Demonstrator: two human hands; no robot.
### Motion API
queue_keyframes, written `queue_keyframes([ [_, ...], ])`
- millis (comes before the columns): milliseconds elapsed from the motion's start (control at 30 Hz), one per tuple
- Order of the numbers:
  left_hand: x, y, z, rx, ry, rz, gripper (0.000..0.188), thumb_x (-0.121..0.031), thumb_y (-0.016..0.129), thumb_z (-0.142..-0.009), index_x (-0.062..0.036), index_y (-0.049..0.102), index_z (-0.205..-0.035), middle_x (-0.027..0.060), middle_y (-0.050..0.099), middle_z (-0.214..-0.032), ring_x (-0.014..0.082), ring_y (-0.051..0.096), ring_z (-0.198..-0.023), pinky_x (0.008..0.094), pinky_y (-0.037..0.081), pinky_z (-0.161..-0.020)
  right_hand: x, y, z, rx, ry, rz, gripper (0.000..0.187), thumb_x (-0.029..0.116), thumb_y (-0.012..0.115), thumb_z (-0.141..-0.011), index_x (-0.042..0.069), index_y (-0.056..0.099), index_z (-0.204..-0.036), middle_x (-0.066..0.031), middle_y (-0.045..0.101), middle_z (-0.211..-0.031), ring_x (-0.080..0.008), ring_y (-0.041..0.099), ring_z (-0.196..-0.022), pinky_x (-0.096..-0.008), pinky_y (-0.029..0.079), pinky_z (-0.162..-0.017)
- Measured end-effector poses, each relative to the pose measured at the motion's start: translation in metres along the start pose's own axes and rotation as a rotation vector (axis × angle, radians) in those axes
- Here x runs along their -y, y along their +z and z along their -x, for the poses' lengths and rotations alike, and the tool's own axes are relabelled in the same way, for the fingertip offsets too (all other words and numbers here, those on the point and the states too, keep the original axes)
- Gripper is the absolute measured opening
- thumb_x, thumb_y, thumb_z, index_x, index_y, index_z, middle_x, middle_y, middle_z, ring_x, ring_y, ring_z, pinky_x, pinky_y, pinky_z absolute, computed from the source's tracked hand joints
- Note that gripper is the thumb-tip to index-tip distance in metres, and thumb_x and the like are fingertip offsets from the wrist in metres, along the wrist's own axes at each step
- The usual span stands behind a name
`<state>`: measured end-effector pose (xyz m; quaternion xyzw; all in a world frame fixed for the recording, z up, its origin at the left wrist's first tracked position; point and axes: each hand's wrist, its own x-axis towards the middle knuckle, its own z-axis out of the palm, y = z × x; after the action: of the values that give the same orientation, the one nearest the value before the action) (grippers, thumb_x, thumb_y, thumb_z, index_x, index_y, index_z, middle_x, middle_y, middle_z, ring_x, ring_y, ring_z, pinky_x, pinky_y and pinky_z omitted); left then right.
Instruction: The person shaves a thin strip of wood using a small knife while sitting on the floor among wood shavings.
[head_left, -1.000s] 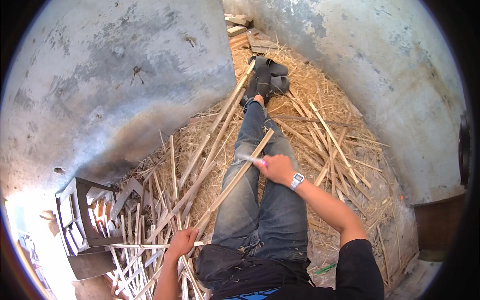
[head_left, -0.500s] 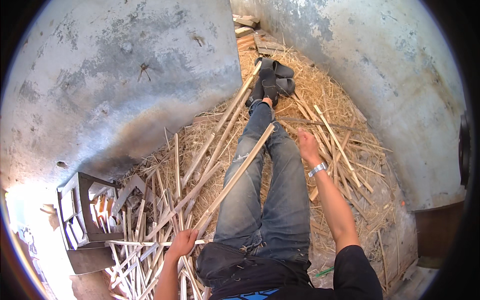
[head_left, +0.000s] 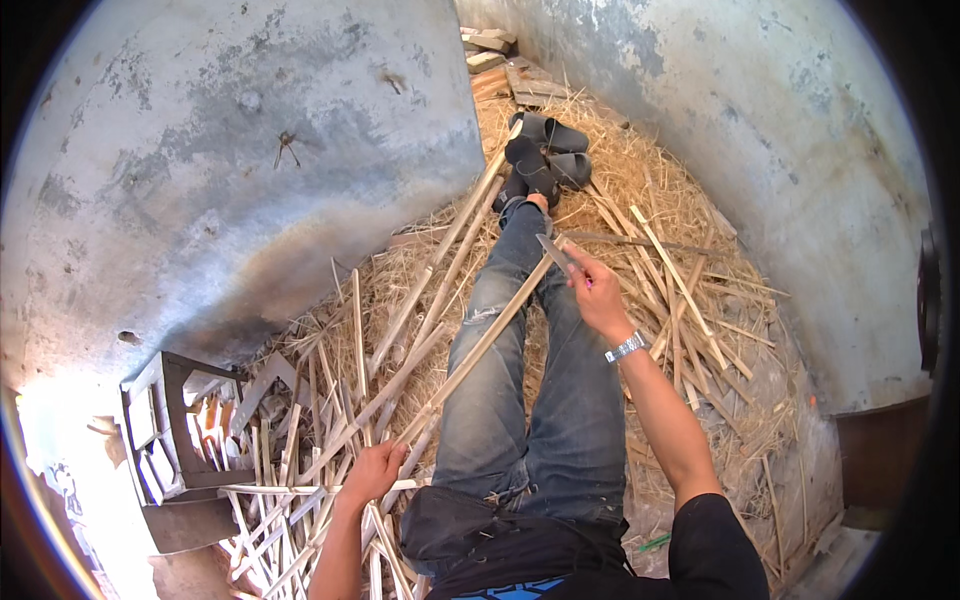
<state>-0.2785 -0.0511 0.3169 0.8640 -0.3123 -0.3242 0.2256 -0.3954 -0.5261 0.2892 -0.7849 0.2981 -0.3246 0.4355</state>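
A long pale wooden strip slants across my jeans-clad legs. Closed around its near end is my left hand, at the lower left. My right hand, with a metal watch on its wrist, grips a knife over my right shin. The knife's blade points up and to the left and lies against the far end of the strip. Fingers hide most of the handle.
Loose strips pile up on my left beside a dark metal frame. More strips lie on shavings to the right. Grey shoes stand by my feet. Worn grey walls rise on both sides.
My right hand has moved left and turned, bringing the knife into plain view at the strip's far end. The left hand keeps its hold, shifted slightly.
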Motion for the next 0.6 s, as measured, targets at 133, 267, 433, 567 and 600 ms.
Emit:
queue_keyframes([
  [133, -0.005, 0.0, -0.002, 0.005, -0.036, 0.008, 0.042, -0.033, 0.055, -0.108, 0.0034, 0.064, -0.089, 0.0282, 0.065, -0.078, 0.05, 0.064, -0.077, 0.0524, 0.049, -0.07, -0.002, 0.008, 0.0, 0.024, 0.047, 0.011, 0.033, 0.016, 0.061, -0.104, 0.015, 0.072, -0.135, -0.0137, 0.074, -0.078, -0.0183, 0.073, -0.069, -0.0333, 0.055, -0.066],
  [267, -0.001, 0.009, -0.016, -0.039, 0.021, -0.053, 0.04, -0.033, 0.056, -0.107, 0.0015, 0.064, -0.091, 0.0291, 0.066, -0.079, 0.0526, 0.064, -0.08, 0.0575, 0.049, -0.071, -0.024, 0.022, -0.008, -0.057, 0.019, -0.004, 0.036, 0.013, 0.061, -0.104, 0.018, 0.071, -0.138, -0.0057, 0.069, -0.077, -0.011, 0.061, -0.065, -0.0296, 0.05, -0.063],
  [433, -0.005, 0.008, -0.032, -0.077, 0.052, -0.098, 0.037, -0.032, 0.055, -0.108, -0.0001, 0.063, -0.092, 0.0296, 0.066, -0.078, 0.0539, 0.063, -0.078, 0.0599, 0.049, -0.07, -0.006, 0.03, -0.005, -0.079, -0.04, 0.149, 0.034, 0.013, 0.062, -0.102, 0.019, 0.074, -0.133, -0.0157, 0.061, -0.067, -0.014, 0.054, -0.055, -0.0332, 0.046, -0.056],
  [567, -0.024, 0.001, -0.05, -0.08, 0.123, -0.099, 0.036, -0.032, 0.054, -0.108, -0.0002, 0.062, -0.093, 0.0302, 0.066, -0.078, 0.0544, 0.063, -0.079, 0.06, 0.049, -0.069, 0.01, 0.04, 0.011, -0.045, -0.128, 0.094, 0.037, 0.008, 0.062, -0.098, 0.016, 0.074, -0.131, -0.0248, 0.058, -0.07, -0.0273, 0.054, -0.051, -0.0371, 0.045, -0.054],
  [600, -0.029, 0.0, -0.056, -0.072, 0.139, -0.1, 0.036, -0.032, 0.053, -0.108, -0.0001, 0.062, -0.093, 0.0304, 0.066, -0.078, 0.0545, 0.063, -0.079, 0.0601, 0.049, -0.07, 0.007, 0.044, 0.014, -0.063, -0.142, 0.063, 0.035, 0.009, 0.063, -0.098, 0.017, 0.074, -0.131, -0.0232, 0.058, -0.068, -0.0232, 0.05, -0.05, -0.0358, 0.044, -0.053],
])
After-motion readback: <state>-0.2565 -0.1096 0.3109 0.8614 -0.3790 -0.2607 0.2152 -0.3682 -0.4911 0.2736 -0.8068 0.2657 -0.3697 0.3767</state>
